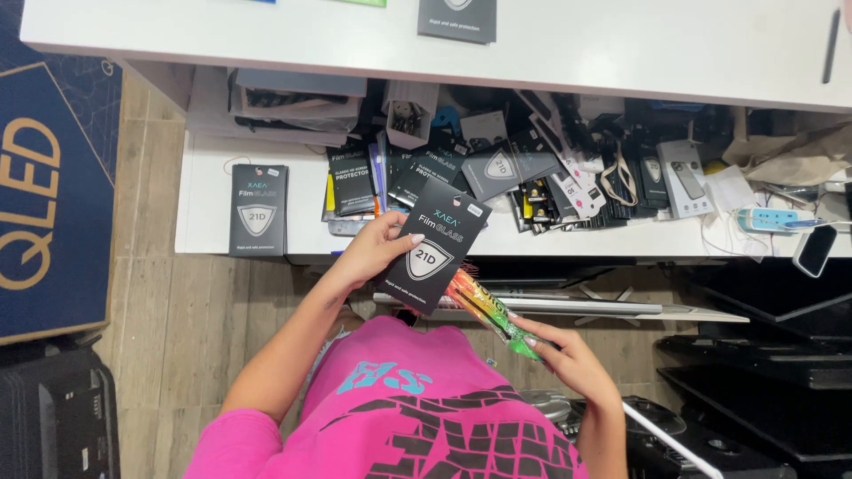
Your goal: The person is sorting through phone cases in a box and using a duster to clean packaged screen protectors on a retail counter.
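Below the shelf edge (pixel 497 251), left hand (pixel 368 253) pinches black packet (pixel 432 246); right hand (pixel 568 357) grips duster (pixel 488 310).

The right hand (pixel 568 355) covers the near end of the rainbow-coloured duster (pixel 488 310), and the dark packet (pixel 432 246) in the left hand (pixel 373 253) hides its far tip. Beyond the hands, the heap of packets (pixel 532 177) runs under the bench (pixel 621 44), too overlapped to tell apart. The top edge cuts off another packet (pixel 457 18).
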